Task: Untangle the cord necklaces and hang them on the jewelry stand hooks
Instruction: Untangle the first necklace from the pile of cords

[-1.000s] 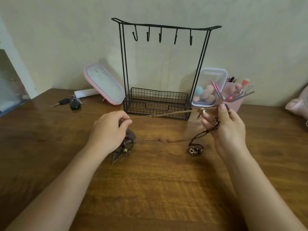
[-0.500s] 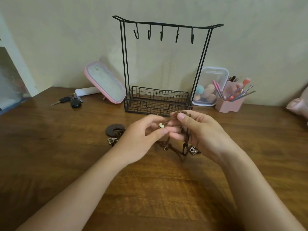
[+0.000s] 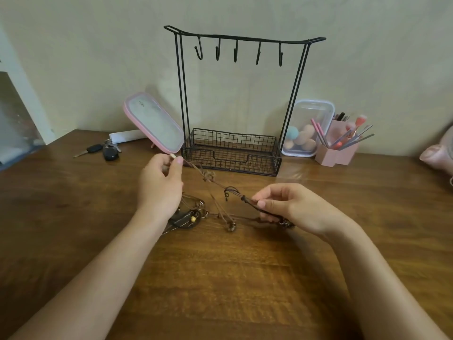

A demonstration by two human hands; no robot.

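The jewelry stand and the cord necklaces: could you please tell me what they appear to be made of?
The jewelry stand looks like thin metal wire with a matte black coating: slim rods, bent hooks and a mesh basket. The cord necklaces look like brown leather or waxed cotton, which one I cannot tell: they knot tightly and hold a taut line.

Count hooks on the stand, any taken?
5, in a row under the top bar of the jewelry stand, left to right: first hook, second hook, third hook, fourth hook, fifth hook. All bare; none looks hidden.
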